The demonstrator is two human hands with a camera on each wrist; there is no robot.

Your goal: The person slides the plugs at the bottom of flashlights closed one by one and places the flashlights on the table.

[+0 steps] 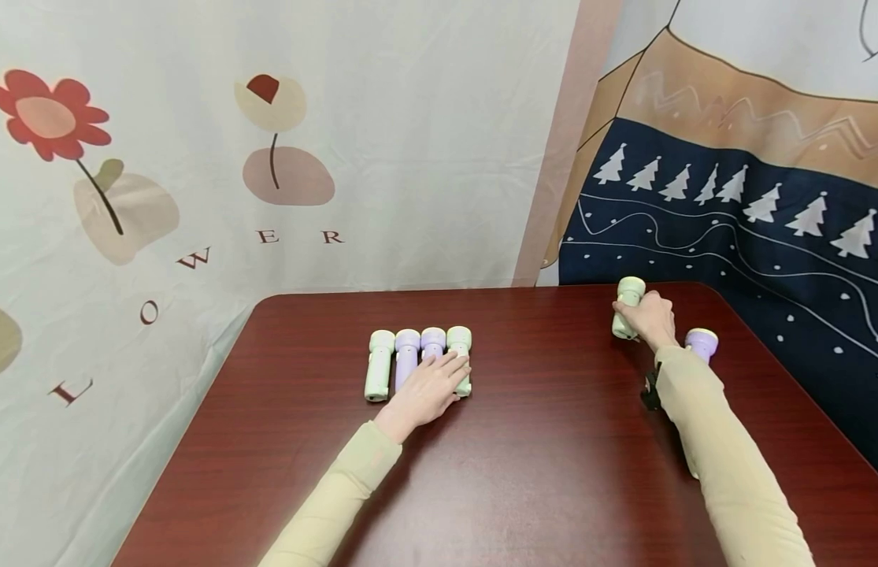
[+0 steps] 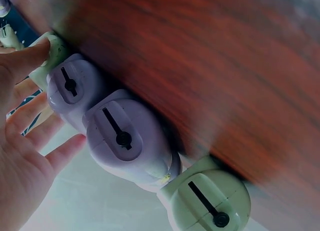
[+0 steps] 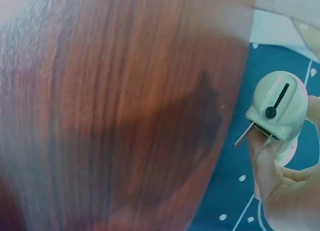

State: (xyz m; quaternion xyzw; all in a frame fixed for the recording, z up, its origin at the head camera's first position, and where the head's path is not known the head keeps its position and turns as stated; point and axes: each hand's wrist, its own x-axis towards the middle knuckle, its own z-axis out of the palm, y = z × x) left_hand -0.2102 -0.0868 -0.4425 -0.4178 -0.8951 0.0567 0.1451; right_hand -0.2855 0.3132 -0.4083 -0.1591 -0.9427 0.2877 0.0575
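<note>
Several flashlights lie side by side in a row on the table. From the left they are a green flashlight [image 1: 379,366], a purple flashlight [image 1: 406,358], another purple flashlight [image 1: 433,340] and a green one [image 1: 459,339]. My left hand [image 1: 427,390] rests across the right part of this row with fingers extended; in the left wrist view its thumb touches the end of the rightmost green flashlight [image 2: 57,51]. At the far right of the table, my right hand [image 1: 653,317] grips a separate green flashlight [image 1: 628,299] between thumb and fingers. A slide switch and a loose strap show on its end [image 3: 280,101].
Beside my right forearm lies a purple flashlight [image 1: 702,343], partly hidden by the sleeve. The dark red table [image 1: 538,441] ends just beyond my right hand. A pale printed cloth [image 1: 424,157] hangs behind, and a navy tree-patterned cloth [image 1: 765,283] at the right.
</note>
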